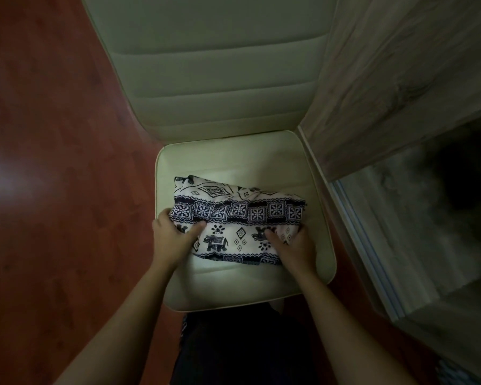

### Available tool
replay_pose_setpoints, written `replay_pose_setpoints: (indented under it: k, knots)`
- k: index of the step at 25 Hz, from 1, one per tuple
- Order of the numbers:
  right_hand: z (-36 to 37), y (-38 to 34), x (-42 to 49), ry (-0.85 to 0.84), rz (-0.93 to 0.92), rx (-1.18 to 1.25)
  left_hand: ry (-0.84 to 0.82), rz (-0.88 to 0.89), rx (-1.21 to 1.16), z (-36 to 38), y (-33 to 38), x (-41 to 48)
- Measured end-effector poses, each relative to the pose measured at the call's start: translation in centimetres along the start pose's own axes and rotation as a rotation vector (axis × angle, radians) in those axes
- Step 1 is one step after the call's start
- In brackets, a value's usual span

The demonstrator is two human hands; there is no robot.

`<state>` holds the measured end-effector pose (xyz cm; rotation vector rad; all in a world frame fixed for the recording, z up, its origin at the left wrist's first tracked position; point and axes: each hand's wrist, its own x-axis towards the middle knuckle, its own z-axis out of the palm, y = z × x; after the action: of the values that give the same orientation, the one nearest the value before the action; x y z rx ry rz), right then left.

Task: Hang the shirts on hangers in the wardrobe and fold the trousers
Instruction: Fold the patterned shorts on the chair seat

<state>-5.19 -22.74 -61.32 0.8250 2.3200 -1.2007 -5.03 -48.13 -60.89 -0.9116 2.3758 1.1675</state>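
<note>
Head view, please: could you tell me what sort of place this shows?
Likely a home bedroom: a cream padded chair bearing folded elephant-print trousers, a wood-grain wardrobe beside it, reddish wooden floor.

Left hand [172, 240] and right hand [296, 247], both curled round trousers [233, 211].

Folded b&w elephant-print trousers [238, 220] lying flat, mid chair seat [311, 276].

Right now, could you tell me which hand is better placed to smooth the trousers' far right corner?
Probably the right hand: it grips the trousers at their right end, close to that corner; the left hand holds the opposite end.
</note>
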Motion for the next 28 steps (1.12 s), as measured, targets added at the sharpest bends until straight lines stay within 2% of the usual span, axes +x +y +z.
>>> replay_pose_setpoints:
  k: [2,4,9,13,16,18,22,26,28]
  knots:
    - [0.1,-0.7,0.2,-0.047,-0.008,-0.062,-0.036,-0.077,0.029,-0.4,0.8,1.2]
    - [0.3,-1.3,0.2,-0.014,-0.041,-0.053,-0.033,-0.051,0.025,-0.8,2.0,1.7]
    - [-4.0,-6.1,-3.4,0.168,-0.254,0.126,0.068,0.232,-0.082,-3.7,8.4,-2.4]
    - [-13.2,-12.7,-8.1,0.342,-0.396,0.174,0.012,0.364,-0.357,-8.8,16.6,-8.3]
    - [-21.9,-19.0,-11.9,0.448,-0.497,0.200,-0.148,0.574,-0.521,-14.0,25.8,-12.0]
    - [-28.7,-24.7,-15.5,0.566,-0.584,0.198,-0.221,0.784,-0.540,-18.3,33.8,-15.0]
    - [-42.2,-34.8,-24.3,0.797,-0.756,0.126,-0.214,1.188,-0.562,-26.1,49.2,-22.8]
    - [-51.4,-38.6,-32.3,1.027,-0.951,0.039,-0.266,1.427,-0.695,-29.3,58.5,-29.9]
    - [-55.4,-38.6,-36.7,1.196,-1.033,0.002,-0.319,1.549,-0.754,-29.7,61.8,-33.4]
